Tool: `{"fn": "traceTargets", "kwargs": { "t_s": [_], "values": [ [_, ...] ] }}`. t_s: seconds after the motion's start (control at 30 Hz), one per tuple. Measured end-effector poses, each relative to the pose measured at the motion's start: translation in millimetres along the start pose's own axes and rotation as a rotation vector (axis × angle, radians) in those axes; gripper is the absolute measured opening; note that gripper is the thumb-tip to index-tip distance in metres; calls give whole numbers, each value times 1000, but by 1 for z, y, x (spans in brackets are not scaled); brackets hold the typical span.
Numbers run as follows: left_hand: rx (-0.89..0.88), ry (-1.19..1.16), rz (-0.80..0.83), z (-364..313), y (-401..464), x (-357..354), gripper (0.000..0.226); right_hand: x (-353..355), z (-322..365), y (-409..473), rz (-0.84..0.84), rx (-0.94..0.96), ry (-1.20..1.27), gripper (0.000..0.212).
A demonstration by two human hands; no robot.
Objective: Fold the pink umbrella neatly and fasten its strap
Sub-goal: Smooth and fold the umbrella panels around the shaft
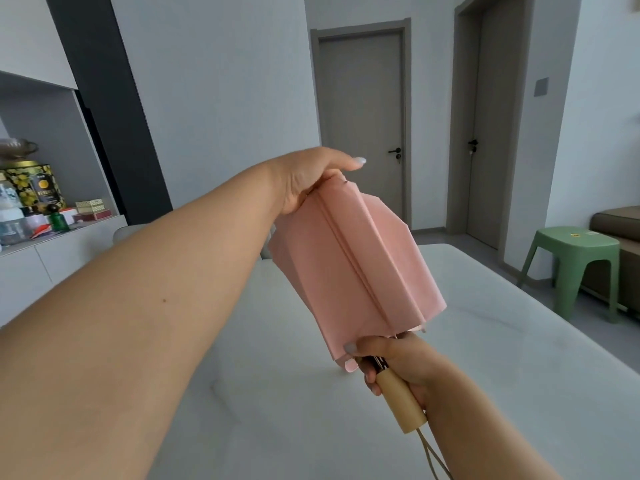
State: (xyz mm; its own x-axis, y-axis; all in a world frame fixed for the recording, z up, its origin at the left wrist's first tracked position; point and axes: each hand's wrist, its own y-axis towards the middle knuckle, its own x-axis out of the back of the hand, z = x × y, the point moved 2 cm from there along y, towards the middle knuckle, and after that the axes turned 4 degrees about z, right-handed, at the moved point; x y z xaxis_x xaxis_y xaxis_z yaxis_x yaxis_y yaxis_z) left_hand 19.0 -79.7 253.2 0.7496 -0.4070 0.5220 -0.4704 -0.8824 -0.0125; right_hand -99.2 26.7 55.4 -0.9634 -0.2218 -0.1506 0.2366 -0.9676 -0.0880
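Note:
The pink umbrella is collapsed and held in the air above the white table, its top pointing away from me. Its canopy hangs in loose flat pleats around the shaft. My left hand is closed over the far top end of the canopy. My right hand grips the pale wooden handle at the near end, with the thumb pressing on the canopy's lower edge. A thin cord loop hangs down from the handle's end. I cannot see the strap.
A green plastic stool stands to the right of the table, beside a brown sofa. At the left, a white sideboard carries tins, bottles and boxes. Two closed grey doors are at the back.

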Motion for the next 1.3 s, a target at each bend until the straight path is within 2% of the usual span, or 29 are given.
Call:
{"fn": "traceTargets", "kwargs": {
  "t_s": [0.07,0.13,0.2,0.23,0.3,0.4,0.47,0.53,0.63,0.77,0.87,0.97,1.07,1.2,1.23,1.3],
  "values": [
    [-68,-163,32,0,-4,3,51,1,1,0,8,6,0,11],
    [-57,-89,13,3,-5,5,49,1,2,0,23,16,-6,12],
    [-18,80,-81,5,-5,4,42,2,1,0,25,11,-17,10],
    [-18,86,-111,5,-4,4,38,1,1,0,22,2,-22,9],
    [-50,-18,-138,6,-3,4,34,1,0,0,15,-16,-34,10],
    [-50,-80,-216,12,-1,4,47,2,0,1,15,-6,-42,14],
    [-31,-43,-317,15,-2,4,38,3,1,1,13,5,-41,12],
    [-36,-101,-366,15,0,4,33,5,-1,2,12,-2,-40,11],
    [-67,-212,-317,10,1,4,27,4,-2,2,20,-8,-47,10],
    [8,122,-329,4,-2,3,21,4,-3,2,8,-22,-71,13],
    [105,200,-267,5,-6,2,32,4,-2,1,4,-26,-79,16],
    [129,257,-286,7,-8,2,15,3,-2,1,-6,-31,-76,16],
    [37,145,-318,6,-5,4,8,4,-1,1,-13,-37,-67,17],
    [-36,-227,-150,3,-4,4,12,7,-2,3,-42,-11,-53,13],
    [-31,-217,-127,3,-4,4,15,8,-1,2,-39,-4,-44,13],
    [-24,-33,-131,4,-3,3,13,8,-1,1,-25,0,-27,14]
  ]
}}
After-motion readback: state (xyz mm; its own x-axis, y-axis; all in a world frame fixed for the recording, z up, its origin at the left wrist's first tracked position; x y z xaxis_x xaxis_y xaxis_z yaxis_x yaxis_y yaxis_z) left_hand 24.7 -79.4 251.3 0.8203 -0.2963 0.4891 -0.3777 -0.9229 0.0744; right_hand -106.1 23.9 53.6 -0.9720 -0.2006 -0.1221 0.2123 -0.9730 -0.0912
